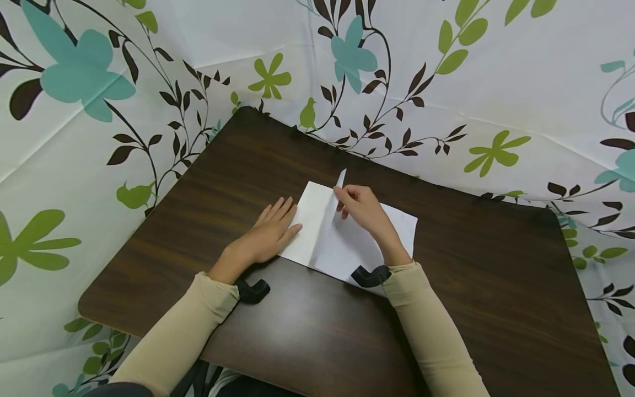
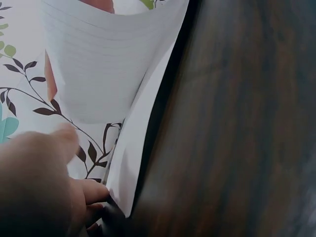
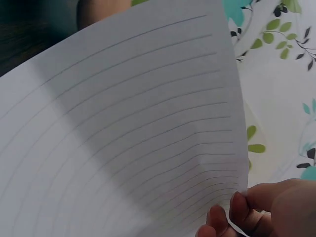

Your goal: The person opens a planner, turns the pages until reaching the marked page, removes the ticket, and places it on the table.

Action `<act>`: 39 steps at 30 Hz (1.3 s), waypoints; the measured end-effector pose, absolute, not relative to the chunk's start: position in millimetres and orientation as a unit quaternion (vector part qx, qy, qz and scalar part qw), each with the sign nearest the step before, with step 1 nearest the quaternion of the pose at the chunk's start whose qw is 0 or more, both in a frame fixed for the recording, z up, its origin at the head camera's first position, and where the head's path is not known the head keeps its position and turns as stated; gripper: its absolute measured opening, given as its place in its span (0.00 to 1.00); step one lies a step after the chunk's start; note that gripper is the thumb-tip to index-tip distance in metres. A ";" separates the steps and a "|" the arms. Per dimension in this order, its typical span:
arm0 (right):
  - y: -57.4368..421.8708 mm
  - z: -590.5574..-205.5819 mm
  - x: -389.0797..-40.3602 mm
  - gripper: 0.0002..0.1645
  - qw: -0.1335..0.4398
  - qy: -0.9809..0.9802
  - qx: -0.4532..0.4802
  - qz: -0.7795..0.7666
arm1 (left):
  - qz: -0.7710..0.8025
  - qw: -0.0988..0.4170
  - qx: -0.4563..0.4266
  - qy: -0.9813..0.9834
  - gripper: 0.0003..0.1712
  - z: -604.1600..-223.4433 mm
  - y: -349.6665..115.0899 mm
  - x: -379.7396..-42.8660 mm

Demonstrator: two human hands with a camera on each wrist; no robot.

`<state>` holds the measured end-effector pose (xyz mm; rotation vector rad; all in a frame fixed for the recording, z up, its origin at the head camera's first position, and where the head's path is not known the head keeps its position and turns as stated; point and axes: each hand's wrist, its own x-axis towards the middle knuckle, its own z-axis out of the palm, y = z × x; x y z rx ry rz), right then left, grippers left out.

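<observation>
White paper (image 1: 306, 223) lies near the front of the dark table, with a lined page (image 3: 163, 108) lifted and curving up from it. At the page's far edge, my right hand (image 1: 364, 209) pinches a corner between thumb and fingers. That pinch shows clearly at the lower right of the right wrist view, with my fingers (image 3: 256, 202) on the edge. My left hand (image 1: 270, 229) rests with fingers stretched out on the left part of the paper. In the left wrist view the page (image 2: 98, 69) bows upward, and the left hand (image 2: 44, 182) is beside the paper's edge.
The dark wood-grain table (image 1: 496, 286) extends around the paper on all sides. Behind and beside it hangs a white cloth (image 1: 421, 121) printed with leaves, flowers and birds. Each wrist wears a black band mount (image 1: 372, 277).
</observation>
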<state>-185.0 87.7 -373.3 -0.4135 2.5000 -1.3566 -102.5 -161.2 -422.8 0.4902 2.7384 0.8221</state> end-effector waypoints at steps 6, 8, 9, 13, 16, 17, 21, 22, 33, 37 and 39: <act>70.8 -383.0 -185.5 0.26 0.127 0.883 -0.166 -0.419 | 0.292 0.120 0.160 0.935 0.40 -420.8 -160.7 -102.4; 63.9 -387.5 -184.9 0.25 0.125 0.884 -0.181 -0.413 | 0.300 0.119 0.157 0.933 0.40 -420.8 -160.7 -102.1; 60.4 -390.0 -184.5 0.25 0.125 0.884 -0.185 -0.411 | 0.303 0.117 0.156 0.933 0.40 -421.4 -160.8 -101.9; 48.9 -399.7 -184.1 0.25 0.123 0.890 -0.186 -0.397 | 0.314 0.121 0.151 0.929 0.41 -422.0 -160.8 -102.1; 42.3 -404.9 -184.2 0.25 0.122 0.896 -0.181 -0.388 | 0.315 0.124 0.152 0.929 0.42 -421.7 -160.4 -102.2; 40.5 -405.9 -184.5 0.25 0.122 0.897 -0.180 -0.384 | 0.312 0.125 0.153 0.929 0.42 -421.7 -160.5 -102.3; 34.4 -408.9 -186.2 0.25 0.116 0.911 -0.176 -0.354 | 0.299 0.115 0.164 0.933 0.42 -420.8 -160.7 -101.7; 33.1 -408.9 -186.5 0.25 0.114 0.916 -0.175 -0.344 | 0.296 0.113 0.165 0.934 0.42 -420.3 -160.7 -101.3; 29.2 -407.9 -185.3 0.23 0.102 0.929 -0.190 -0.301 | 0.272 0.110 0.164 0.942 0.40 -422.2 -158.4 -102.2; 32.5 -408.6 -183.8 0.23 0.096 0.924 -0.205 -0.308 | 0.267 0.112 0.162 0.943 0.41 -421.0 -157.5 -101.7; 35.3 -409.2 -183.1 0.23 0.095 0.920 -0.214 -0.314 | 0.262 0.111 0.162 0.945 0.41 -421.0 -156.8 -101.5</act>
